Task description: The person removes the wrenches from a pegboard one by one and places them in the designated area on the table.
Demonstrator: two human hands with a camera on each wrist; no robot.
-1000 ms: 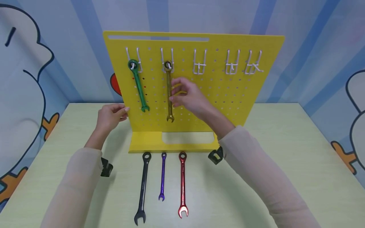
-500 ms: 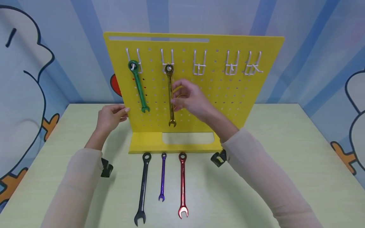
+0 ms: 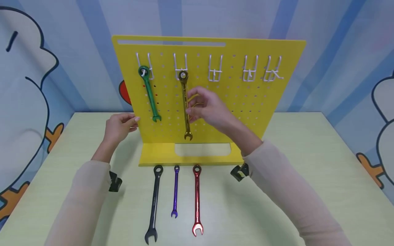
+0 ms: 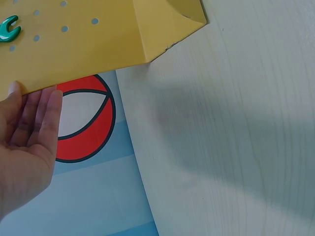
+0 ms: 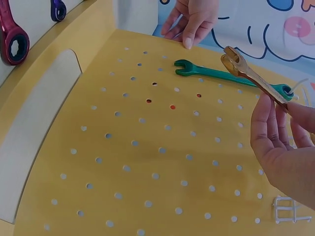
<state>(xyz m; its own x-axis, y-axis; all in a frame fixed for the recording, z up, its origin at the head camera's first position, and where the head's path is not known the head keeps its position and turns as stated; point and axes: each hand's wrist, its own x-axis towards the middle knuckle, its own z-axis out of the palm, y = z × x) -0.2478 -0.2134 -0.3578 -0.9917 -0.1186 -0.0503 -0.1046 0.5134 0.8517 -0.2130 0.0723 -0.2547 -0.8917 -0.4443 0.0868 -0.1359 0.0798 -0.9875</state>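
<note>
My right hand [image 3: 210,107] pinches the shaft of a gold combination wrench [image 3: 185,97], ring end up, open end down. Its ring overlaps the second white wire hook [image 3: 175,61] from the left. In the right wrist view, the gold wrench's open end [image 5: 234,61] stands out from the pegboard, while the thumb hides much of the rest. A green combination wrench [image 3: 150,94] hangs by its ring on the leftmost hook. At the yellow pegboard's [image 3: 215,126] left edge, my left hand [image 3: 118,127] grips the panel, thumb in front and fingers behind in the left wrist view.
Three more hooks [image 3: 214,68] run along the board's right half. Before its base lie a black wrench [image 3: 155,201], a small purple wrench [image 3: 175,191] and a red wrench [image 3: 197,201] on the pale table [image 3: 292,153]. Behind stands a blue patterned backdrop [image 3: 332,61].
The gold wrench has shifted slightly down and right with my right hand, now gripped more closely, its open end swinging right. My left hand keeps its place on the board edge.
</note>
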